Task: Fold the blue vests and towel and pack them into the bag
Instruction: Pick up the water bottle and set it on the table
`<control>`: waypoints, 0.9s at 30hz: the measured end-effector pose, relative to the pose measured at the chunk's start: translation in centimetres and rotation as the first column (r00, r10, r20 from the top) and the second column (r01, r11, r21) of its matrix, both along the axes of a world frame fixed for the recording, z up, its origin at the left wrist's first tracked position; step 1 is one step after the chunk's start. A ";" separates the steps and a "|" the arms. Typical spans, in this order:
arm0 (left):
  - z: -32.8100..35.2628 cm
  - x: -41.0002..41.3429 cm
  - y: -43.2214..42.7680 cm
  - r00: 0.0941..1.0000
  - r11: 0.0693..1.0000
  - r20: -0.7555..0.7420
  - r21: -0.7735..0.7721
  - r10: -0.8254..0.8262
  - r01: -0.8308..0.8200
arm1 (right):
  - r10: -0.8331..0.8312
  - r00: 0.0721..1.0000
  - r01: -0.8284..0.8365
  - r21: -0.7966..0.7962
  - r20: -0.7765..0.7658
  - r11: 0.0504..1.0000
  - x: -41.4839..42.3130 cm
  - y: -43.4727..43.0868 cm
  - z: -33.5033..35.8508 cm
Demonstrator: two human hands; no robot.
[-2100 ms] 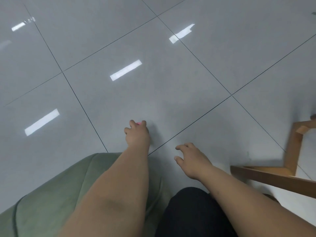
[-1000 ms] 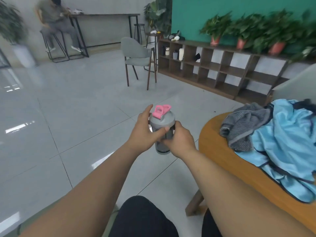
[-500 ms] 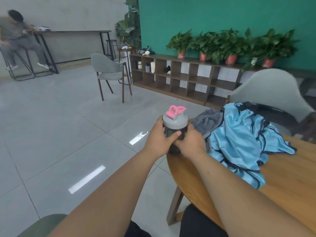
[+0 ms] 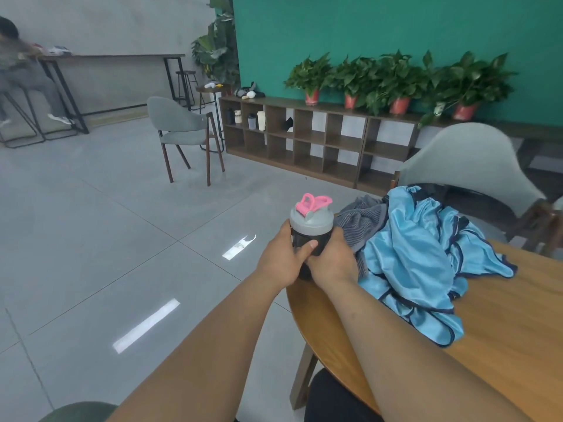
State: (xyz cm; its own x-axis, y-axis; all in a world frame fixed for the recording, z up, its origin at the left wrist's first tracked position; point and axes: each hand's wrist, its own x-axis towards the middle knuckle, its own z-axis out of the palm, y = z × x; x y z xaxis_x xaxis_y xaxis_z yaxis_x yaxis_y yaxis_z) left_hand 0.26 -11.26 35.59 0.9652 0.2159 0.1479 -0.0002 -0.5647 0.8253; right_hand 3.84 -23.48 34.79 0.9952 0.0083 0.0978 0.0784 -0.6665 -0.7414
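A dark shaker bottle (image 4: 310, 229) with a grey lid and pink cap stands upright at the left edge of the round wooden table (image 4: 502, 324). My left hand (image 4: 281, 263) and my right hand (image 4: 333, 261) both grip its body. Just right of the bottle lies a crumpled grey striped towel (image 4: 361, 222). Over and beside it sprawl the shiny light-blue vests (image 4: 423, 263) with dark trim, unfolded in a heap. No bag is in view.
A grey chair (image 4: 466, 166) stands behind the table at the right. Another grey chair (image 4: 182, 132) stands on the tiled floor at the left. A low wooden shelf (image 4: 304, 141) with potted plants lines the green wall. A person (image 4: 12, 62) sits at the far left.
My hands picked the bottle up from the floor and carried it right to the table edge. My view rose from the floor to the room and table.
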 end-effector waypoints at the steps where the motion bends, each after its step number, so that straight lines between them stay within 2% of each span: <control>1: -0.1 0.0 0.1 1.000 1.000 0.001 0.008 -0.001 0.001 | 0.011 1.000 -0.011 -0.003 -0.007 1.000 -0.1 -0.1 0.1; 5: -0.3 -0.2 0.3 1.000 1.000 -0.006 0.027 -0.007 0.007 | 0.064 0.998 -0.065 -0.039 -0.025 0.997 -1.0 -1.1 0.8; 11: -0.7 -2.4 -0.1 0.998 0.993 -0.024 0.104 0.059 -0.056 | 0.027 1.000 -0.027 -0.133 0.001 0.991 -2.7 -2.4 1.6; 17: -0.6 -5.4 -0.4 0.980 0.969 0.136 0.182 0.143 -0.167 | -0.050 0.999 0.048 -0.190 -0.003 0.981 -6.2 -3.0 1.3; 20: -0.6 -6.4 -0.8 0.975 0.982 0.217 0.171 0.043 -0.081 | -0.093 0.996 0.093 -0.217 0.012 0.972 -8.3 -4.4 0.9; 27: -1.2 -7.6 -5.6 0.939 0.950 0.244 0.256 -0.241 0.177 | -0.242 0.969 0.244 -0.245 0.038 0.938 -13.1 -10.4 1.3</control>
